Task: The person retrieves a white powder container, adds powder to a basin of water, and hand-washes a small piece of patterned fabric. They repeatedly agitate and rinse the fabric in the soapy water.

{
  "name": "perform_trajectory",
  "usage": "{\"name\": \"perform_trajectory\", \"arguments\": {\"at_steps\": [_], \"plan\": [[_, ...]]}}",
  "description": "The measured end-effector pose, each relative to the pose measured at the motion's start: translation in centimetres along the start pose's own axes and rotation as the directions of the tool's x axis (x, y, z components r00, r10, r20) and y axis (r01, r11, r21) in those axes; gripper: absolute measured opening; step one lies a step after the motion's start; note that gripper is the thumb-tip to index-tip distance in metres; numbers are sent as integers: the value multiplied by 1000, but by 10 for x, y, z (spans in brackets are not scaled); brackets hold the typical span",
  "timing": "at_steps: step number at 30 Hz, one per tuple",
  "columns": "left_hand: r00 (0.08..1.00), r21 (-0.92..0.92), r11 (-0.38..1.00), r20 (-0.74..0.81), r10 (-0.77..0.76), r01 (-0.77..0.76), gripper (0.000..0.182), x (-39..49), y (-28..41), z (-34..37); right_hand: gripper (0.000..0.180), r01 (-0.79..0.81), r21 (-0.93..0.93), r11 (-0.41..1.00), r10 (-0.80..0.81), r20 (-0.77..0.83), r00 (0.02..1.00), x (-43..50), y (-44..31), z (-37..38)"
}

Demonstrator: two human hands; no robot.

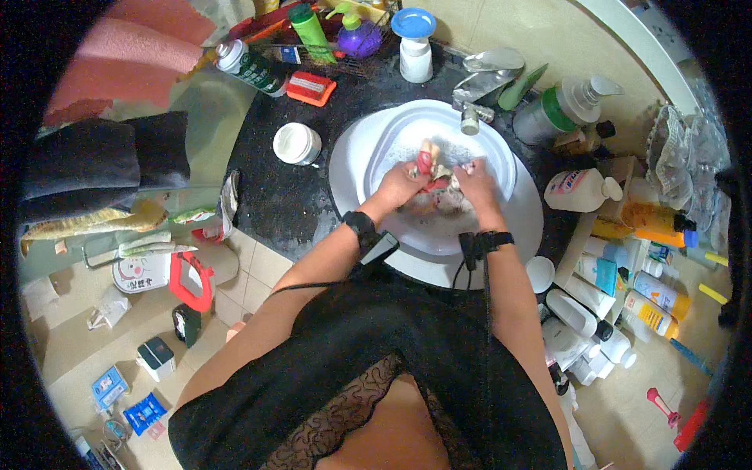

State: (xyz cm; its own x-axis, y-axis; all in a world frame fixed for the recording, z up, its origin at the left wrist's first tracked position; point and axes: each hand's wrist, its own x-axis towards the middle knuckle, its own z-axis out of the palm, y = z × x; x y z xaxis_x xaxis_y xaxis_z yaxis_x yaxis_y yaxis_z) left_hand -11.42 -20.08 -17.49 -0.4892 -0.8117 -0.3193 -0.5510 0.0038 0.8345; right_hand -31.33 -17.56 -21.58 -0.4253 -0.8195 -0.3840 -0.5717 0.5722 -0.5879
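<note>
A white plastic basin [376, 147] rests in the round sink [346, 170], with cloudy, sudsy water inside. My left hand [402, 185], on the basin's left side, grips part of a wet red and cream item [424, 161], perhaps cloth or a soft toy. On the right, my right hand [476, 182] is closed on a pale part of the wet bundle. The bundle's lower part, whitish and blurred, lies in the water between my hands. Above the basin's far right rim stands a metal faucet [482, 88]. Both wrists wear black straps with small devices.
An open white jar [297, 144] and an orange-red brush or box [311, 88] are left on the black counter. Behind stand a blue-topped white container [415, 47] and a spray can [249, 67]. At right are a silver pump bottle [552, 111], a white bottle [578, 191] and crowded shelves.
</note>
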Motion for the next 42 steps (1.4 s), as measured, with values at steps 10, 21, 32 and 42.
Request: {"name": "perform_trajectory", "arguments": {"at_steps": [10, 21, 32, 42], "plan": [[827, -709, 567, 42, -561, 420, 49, -6, -44, 33, 60, 109, 380, 919, -187, 177, 966, -17, -11, 75], [954, -981, 55, 164, -250, 184, 29, 13, -50, 37, 38, 251, 1, 968, -249, 134, 959, -80, -70, 40], [948, -973, 55, 205, -243, 224, 24, 7, -20, 24, 40, 182, -90, 979, -172, 110, 979, -78, -89, 24], [962, -621, 740, 90, -259, 258, 34, 4, -6, -9, 51, 177, -372, 911, -136, 135, 981, -16, 13, 6]]}}
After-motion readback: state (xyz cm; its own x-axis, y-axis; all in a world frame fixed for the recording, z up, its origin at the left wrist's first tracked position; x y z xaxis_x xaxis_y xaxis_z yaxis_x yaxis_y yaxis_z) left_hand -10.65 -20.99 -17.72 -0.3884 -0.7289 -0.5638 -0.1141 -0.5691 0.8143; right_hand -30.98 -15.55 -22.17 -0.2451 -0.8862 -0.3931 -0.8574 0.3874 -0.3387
